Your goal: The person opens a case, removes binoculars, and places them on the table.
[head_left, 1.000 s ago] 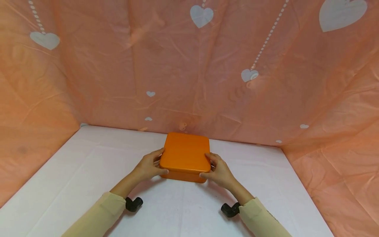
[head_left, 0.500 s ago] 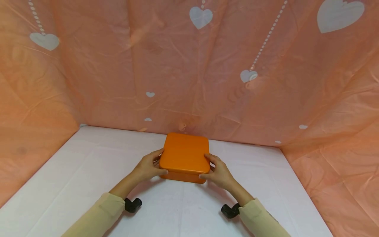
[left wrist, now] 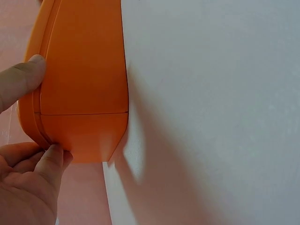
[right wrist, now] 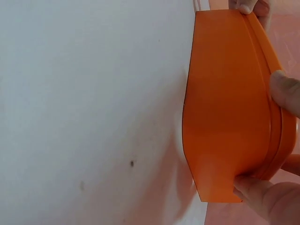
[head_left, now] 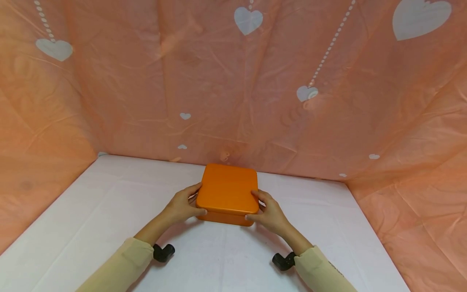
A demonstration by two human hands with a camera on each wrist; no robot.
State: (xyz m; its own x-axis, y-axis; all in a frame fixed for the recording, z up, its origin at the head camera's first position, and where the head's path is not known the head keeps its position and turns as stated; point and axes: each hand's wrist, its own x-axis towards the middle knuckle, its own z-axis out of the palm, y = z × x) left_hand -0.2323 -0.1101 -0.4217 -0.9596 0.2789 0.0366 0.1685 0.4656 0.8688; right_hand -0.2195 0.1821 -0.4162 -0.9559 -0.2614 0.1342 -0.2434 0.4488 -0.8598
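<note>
An orange square tin box [head_left: 224, 217] with rounded corners sits on the white table, its lid [head_left: 230, 188] on top. My left hand [head_left: 183, 205] grips the lid at the left front corner, thumb on the front rim and fingers along the left side. At the opposite corner my right hand [head_left: 271, 213] holds the lid the same way. In the left wrist view the left fingertips [left wrist: 55, 152] press under the lid's lip at the seam. The right wrist view has the right thumb [right wrist: 281, 86] on the lid's rim. The box's inside is hidden.
The white-covered table [head_left: 222, 259] meets a peach curtain [head_left: 226, 81] with white hearts close behind the box. More curtain hangs at both sides. Black wrist mounts [head_left: 164, 252] sit at both light sleeves. Small dark spots [right wrist: 131, 163] mark the table in the right wrist view.
</note>
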